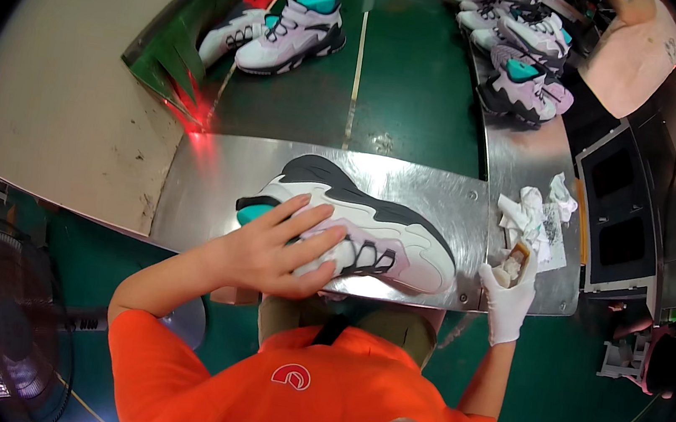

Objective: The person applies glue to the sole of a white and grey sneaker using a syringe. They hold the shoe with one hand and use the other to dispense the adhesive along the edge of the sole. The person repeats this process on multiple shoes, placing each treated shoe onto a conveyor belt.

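A white and lilac sneaker with a black sole and teal lining lies on its side on the metal tabletop, its toe to the right. Bare, my left hand grips it from above, fingers bent over the tongue and laces near the heel end. My right hand, in a white glove, is closed around a small brown-edged, cup-like container with whitish lumpy stuff at its mouth. It is at the right end of the tabletop, apart from the sneaker. What the stuff is, I cannot tell.
Crumpled white cloths lie beyond my right hand. A green conveyor belt runs ahead, carrying a pair of matching sneakers by a green strip curtain with red light. More sneakers line the right ledge, near another person's arm. A fan stands left.
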Available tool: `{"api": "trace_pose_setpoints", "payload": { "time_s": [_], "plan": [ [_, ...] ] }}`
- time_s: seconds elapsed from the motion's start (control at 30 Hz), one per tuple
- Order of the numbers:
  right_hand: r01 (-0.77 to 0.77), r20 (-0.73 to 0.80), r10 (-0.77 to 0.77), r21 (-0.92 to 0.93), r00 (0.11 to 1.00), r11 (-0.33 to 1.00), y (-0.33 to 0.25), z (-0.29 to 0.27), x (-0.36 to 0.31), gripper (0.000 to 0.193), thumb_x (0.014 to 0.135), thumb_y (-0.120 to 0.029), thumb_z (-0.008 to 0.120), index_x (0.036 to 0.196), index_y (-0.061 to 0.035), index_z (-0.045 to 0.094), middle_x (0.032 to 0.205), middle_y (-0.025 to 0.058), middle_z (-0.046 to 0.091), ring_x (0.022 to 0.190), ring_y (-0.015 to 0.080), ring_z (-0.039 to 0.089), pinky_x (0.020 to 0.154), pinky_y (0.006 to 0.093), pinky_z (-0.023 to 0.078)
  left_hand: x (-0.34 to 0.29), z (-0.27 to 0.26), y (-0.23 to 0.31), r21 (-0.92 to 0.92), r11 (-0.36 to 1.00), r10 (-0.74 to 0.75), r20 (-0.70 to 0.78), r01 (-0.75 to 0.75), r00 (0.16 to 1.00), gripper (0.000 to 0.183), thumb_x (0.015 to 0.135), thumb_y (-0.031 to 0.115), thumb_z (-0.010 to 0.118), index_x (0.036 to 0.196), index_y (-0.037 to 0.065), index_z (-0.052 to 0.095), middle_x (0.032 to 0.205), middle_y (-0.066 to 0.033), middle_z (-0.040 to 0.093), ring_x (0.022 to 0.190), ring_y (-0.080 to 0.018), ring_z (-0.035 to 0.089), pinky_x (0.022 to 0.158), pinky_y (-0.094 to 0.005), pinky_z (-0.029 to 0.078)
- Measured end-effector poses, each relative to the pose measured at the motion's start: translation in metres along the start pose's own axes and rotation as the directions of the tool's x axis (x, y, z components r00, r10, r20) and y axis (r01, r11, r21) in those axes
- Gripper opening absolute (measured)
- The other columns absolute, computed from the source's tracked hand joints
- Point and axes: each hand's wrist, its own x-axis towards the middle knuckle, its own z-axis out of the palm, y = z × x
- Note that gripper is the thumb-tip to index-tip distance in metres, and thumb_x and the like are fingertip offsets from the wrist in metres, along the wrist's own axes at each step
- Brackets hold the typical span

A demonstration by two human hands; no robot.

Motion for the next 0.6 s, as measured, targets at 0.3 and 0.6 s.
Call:
{"api": "trace_pose_setpoints", "payload": {
  "time_s": [0.3, 0.6],
  "plan": [
    [-0.186, 0.245, 0.179, 0.003, 0.953, 0.983, -0.020, -0.027, 0.013, 0.062, 0.071, -0.009, 0.077, 0.127, -0.0062, 0.053, 0.100, 0.0063, 0.064, 0.085, 0.0099, 0.060, 0.067, 0.0242, 0.051, -0.037, 0.018, 0.017, -0.088, 0.992, -0.100, -0.162, 0.086, 0.982, 0.038, 0.076, 0.016, 0.078, 0.104, 0.019, 0.052, 0.122, -0.0135, 0.063, 0.112, -0.0402, 0.061, 0.097, -0.0546, 0.048],
    [-0.351, 0.379, 0.279, 0.135, 0.882, 0.927, -0.031, -0.047, 0.001, 0.054, 0.074, 0.002, 0.069, 0.126, -0.0004, 0.053, 0.093, 0.0080, 0.064, 0.076, 0.0098, 0.061, 0.069, 0.0236, 0.051, -0.022, 0.017, 0.027, -0.057, 0.977, -0.211, -0.072, 0.207, 0.975, 0.031, 0.074, 0.015, 0.074, 0.098, 0.022, 0.056, 0.117, -0.0103, 0.065, 0.110, -0.0392, 0.062, 0.095, -0.0516, 0.049]
  ]
}}
